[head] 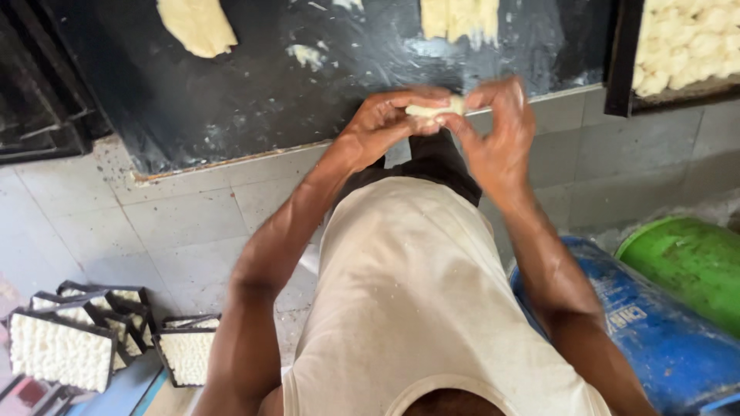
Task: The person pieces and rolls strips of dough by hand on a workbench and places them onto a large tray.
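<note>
While both hands pinch it, left hand (378,123) and right hand (497,135) shape a dough piece (433,110) above the black worktop (254,85), fingers closed around it

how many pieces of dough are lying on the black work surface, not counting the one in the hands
3: a large oval piece at upper left, a small scrap nearer the middle, a ragged piece at top centre. More may lie beyond the frame's top edge.

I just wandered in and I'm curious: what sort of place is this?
Probably a small bakery or dough workshop. Both hands shape a dough piece over a dark, floury worktable, with filled trays stacked on the tiled floor.
</note>
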